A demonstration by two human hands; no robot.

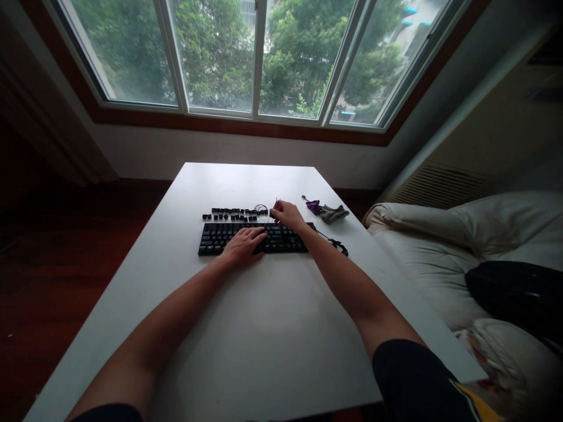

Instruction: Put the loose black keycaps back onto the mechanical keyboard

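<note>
A black keyboard lies across the white table, with my left hand resting on it, palm down and fingers stretched out over the keys. Just above the keyboard's back edge, my right hand is closed in a pinch. Thin wires stick out of its fingers, looking like a wire keycap puller; a small dark piece by the fingertips is too small to make out. Behind the keyboard, several loose black keycaps stand in two rows. A thin dark loop lies by their right end.
The keyboard's cable is bundled at its right end. Further back on the white table lie a purple cloth, a grey cloth and a small brush. A pale sofa with a black bag stands right; a window is ahead.
</note>
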